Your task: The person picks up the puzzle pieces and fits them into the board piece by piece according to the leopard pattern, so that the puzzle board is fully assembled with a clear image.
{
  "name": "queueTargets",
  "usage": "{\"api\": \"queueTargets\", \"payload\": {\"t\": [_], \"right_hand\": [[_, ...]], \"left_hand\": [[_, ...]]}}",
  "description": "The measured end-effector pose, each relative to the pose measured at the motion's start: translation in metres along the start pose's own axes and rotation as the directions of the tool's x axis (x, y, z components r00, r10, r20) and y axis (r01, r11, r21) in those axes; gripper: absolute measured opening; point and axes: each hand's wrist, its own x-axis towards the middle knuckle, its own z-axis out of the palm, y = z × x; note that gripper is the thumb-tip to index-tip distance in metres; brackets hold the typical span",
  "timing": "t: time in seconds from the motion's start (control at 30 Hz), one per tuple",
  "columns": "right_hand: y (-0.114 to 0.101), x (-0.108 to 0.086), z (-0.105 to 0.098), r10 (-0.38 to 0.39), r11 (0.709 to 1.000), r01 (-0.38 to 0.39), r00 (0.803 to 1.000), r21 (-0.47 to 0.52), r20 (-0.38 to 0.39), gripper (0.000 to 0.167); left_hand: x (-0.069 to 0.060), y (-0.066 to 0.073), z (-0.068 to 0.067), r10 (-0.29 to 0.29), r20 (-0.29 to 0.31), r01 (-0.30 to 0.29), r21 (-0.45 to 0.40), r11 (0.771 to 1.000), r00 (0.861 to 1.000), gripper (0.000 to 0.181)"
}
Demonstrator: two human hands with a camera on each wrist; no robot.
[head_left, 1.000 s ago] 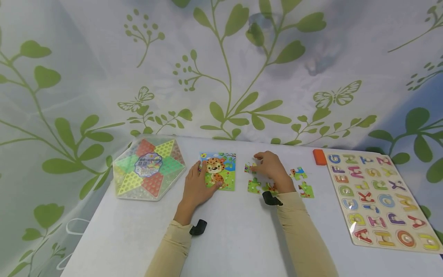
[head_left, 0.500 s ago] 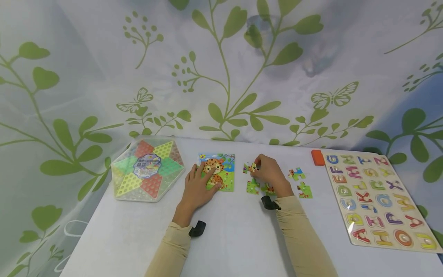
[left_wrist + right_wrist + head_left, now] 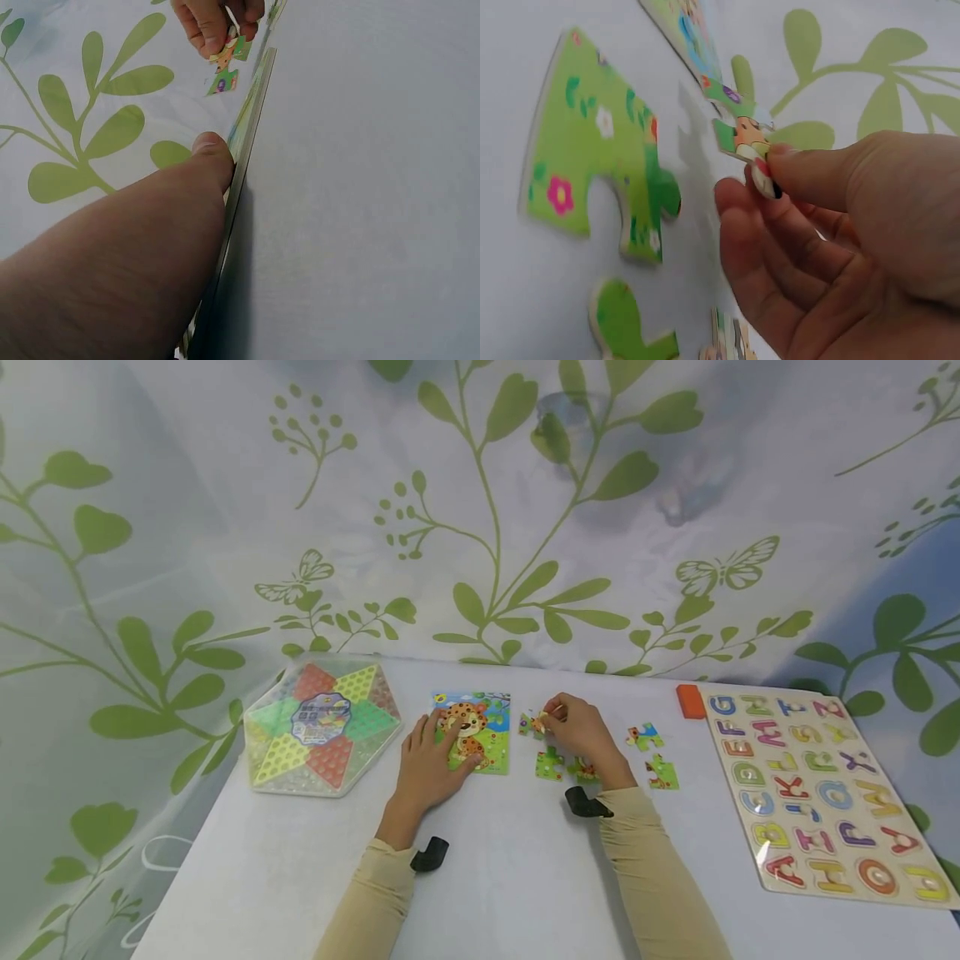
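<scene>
The puzzle piece point(image 3: 742, 133) is in the right hand point(image 3: 583, 732), thumb and fingers pinching one end and holding it tilted above the table point(image 3: 495, 877), just right of the card point(image 3: 493, 737). (Whether it's a single piece or two locked together, I can't tell from where I stand.) The left hand point(image 3: 429, 767) rests on the card's left side, fingers spread and fairly straight, partly covering the printed leopard. A green piece point(image 3: 550, 765) with small flowers lies flat nearer the person than the pinched one, and a half-hidden piece point(image 3: 585, 770) sits beside it by the right wrist. Two loose ones, an upper piece point(image 3: 645, 736) and a lower piece point(image 3: 663, 772), lie to the right of that hand. Well left is a hexagonal box point(image 3: 321, 720); well right, a letter board point(image 3: 857, 887), with a red block point(image 3: 691, 702) at its far left corner.
</scene>
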Motion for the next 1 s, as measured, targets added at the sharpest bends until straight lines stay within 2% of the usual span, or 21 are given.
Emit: {"api": "queueTargets", "payload": {"t": [0.13,0.27,0.43,0.63,0.77,1.0], "right_hand": [[-0.007,0.004,0.008,-0.014,0.995,0.015,1.0,0.101,-0.008,0.021],[-0.02,0.01,0.024,-0.04,0.985,0.038,0.999,0.167,0.009,0.021],[-0.043,0.018,0.05,-0.07,0.982,0.064,0.997,0.177,0.027,0.021],[-0.072,0.027,0.081,-0.087,0.988,0.077,0.994,0.131,0.07,0.021],[-0.086,0.031,0.094,-0.076,0.994,0.068,0.993,0.086,0.086,0.023],[-0.098,0.033,0.108,-0.023,1.0,0.023,1.0,0.018,0.019,0.018]], "left_hand": [[0.0,-0.003,0.0,-0.028,-0.027,0.026,-0.072,0.997,0.999,0.091],[-0.003,-0.007,-0.002,-0.083,-0.067,0.072,-0.157,0.985,0.994,0.112],[-0.008,-0.009,-0.004,-0.122,-0.041,0.111,-0.212,0.971,0.992,0.128],[-0.01,-0.007,-0.004,-0.111,-0.04,0.101,-0.213,0.972,0.993,0.128],[-0.011,-0.004,-0.003,-0.098,-0.049,0.086,-0.208,0.974,0.994,0.127],[-0.011,-0.002,-0.003,-0.055,-0.075,0.042,-0.164,0.986,0.996,0.114]]}}
